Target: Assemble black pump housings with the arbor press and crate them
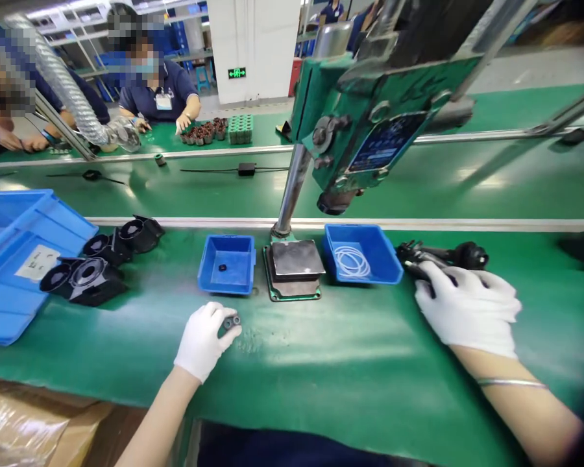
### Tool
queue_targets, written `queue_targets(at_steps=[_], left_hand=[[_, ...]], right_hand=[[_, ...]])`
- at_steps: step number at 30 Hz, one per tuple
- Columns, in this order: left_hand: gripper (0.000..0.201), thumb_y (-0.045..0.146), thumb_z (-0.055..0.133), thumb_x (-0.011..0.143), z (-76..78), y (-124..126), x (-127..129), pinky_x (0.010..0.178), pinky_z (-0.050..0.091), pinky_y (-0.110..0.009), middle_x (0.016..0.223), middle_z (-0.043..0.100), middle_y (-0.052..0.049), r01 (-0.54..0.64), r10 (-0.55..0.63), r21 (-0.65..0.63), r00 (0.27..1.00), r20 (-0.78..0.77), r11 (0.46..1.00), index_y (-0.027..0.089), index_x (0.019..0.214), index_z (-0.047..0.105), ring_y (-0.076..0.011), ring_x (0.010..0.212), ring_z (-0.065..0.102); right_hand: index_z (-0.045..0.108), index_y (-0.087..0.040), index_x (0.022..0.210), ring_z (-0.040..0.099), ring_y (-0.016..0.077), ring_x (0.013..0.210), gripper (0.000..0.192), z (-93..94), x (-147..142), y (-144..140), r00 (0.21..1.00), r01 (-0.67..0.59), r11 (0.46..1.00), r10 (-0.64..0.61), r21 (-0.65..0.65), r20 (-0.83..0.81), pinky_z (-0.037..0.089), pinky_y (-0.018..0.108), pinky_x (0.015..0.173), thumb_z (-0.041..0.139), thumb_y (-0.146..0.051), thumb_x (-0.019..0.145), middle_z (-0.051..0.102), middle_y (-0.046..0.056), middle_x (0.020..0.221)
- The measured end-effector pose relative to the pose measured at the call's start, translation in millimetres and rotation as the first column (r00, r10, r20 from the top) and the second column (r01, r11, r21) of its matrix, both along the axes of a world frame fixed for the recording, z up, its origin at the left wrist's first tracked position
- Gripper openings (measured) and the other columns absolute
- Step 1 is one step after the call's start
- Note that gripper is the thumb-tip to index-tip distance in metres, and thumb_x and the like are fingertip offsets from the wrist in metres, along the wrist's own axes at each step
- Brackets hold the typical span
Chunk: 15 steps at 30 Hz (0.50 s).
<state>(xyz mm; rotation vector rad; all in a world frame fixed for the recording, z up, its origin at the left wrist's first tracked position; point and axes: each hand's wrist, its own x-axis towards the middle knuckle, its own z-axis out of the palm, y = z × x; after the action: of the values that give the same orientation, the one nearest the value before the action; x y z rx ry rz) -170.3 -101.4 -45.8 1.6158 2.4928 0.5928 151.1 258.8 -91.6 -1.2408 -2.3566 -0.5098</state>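
Rings sat pinched in the left hand; light pressure seemed best. Whether the right hand gripped was unclear.

Blue bin cropped at left, black object partly behind right hand

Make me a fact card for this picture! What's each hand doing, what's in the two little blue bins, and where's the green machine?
Left hand: white glove, pinching small dark round parts
Right hand: white glove, at a black object; grip hidden
Left bin: one tiny black piece
Right bin: whitish loops
Green machine: on a pole, above a metal block
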Motion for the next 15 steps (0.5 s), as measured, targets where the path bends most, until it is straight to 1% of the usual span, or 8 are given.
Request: queue_targets(at_steps=[3, 5, 8, 11, 15], left_hand=[[0.019, 0.028, 0.068, 0.083, -5.4, 8.5, 9.6, 0.075, 0.053, -0.036, 0.092, 0.066, -0.005, 0.048, -0.047, 0.015, 0.998, -0.041, 0.999, 0.021, 0.101, 0.066, -0.022, 0.082, 0.065], [0.018, 0.026, 0.069, 0.082, -6.7, 12.8, 11.6, 0.072, 0.054, -0.035, 0.09, 0.066, -0.005, 0.078, -0.076, 0.025, 0.994, -0.079, 0.997, 0.02, 0.099, 0.065, -0.0213, 0.079, 0.066], [0.017, 0.026, 0.068, 0.082, -8.2, 14.8, 12.3, 0.069, 0.055, -0.035, 0.09, 0.066, -0.005, 0.089, -0.087, 0.028, 0.993, -0.086, 0.996, 0.02, 0.098, 0.064, -0.0211, 0.075, 0.066], [0.018, 0.025, 0.066, 0.083, -10.1, 13.9, 13.0, 0.065, 0.055, -0.034, 0.09, 0.065, -0.006, 0.103, -0.098, 0.037, 0.988, -0.123, 0.994, 0.019, 0.099, 0.062, -0.0207, 0.071, 0.066], [0.02, 0.023, 0.065, 0.083, -12.1, 13.6, 14.0, 0.062, 0.056, -0.034, 0.089, 0.065, -0.006, 0.132, -0.12, 0.057, 0.978, -0.17, 0.99, 0.018, 0.101, 0.06, -0.0205, 0.069, 0.066]], right_hand=[[0.071, -0.02, 0.11, 0.047, 0.0267, 0.083, 0.033, -6.3, 2.1, 0.7, 1.0, 0.004, 1.0, -0.004, 0.029, -0.001, 0.029, 0.035, 0.07, 0.059, -0.035, 0.083, 0.067, 0.016, 0.097], [0.071, -0.019, 0.109, 0.047, 0.0262, 0.082, 0.032, -8.2, 3.5, 2.0, 1.0, -0.015, 0.998, 0.014, 0.061, 0.007, 0.031, 0.036, 0.072, 0.058, -0.034, 0.084, 0.067, 0.015, 0.096], [0.071, -0.018, 0.109, 0.047, 0.0256, 0.08, 0.032, -9.3, 5.1, 3.4, 0.999, -0.048, 0.993, 0.048, 0.109, 0.007, 0.032, 0.037, 0.075, 0.058, -0.033, 0.083, 0.066, 0.015, 0.095], [0.07, -0.018, 0.11, 0.048, 0.0263, 0.081, 0.033, -9.6, 5.5, 3.4, 0.999, -0.052, 0.994, 0.05, 0.096, 0.017, 0.033, 0.038, 0.078, 0.059, -0.032, 0.083, 0.065, 0.016, 0.096], [0.07, -0.019, 0.107, 0.052, 0.0281, 0.085, 0.03, -8.9, 3.8, 1.4, 1.0, -0.009, 0.998, 0.009, 0.064, 0.005, 0.034, 0.04, 0.083, 0.059, -0.031, 0.082, 0.064, 0.015, 0.095]])
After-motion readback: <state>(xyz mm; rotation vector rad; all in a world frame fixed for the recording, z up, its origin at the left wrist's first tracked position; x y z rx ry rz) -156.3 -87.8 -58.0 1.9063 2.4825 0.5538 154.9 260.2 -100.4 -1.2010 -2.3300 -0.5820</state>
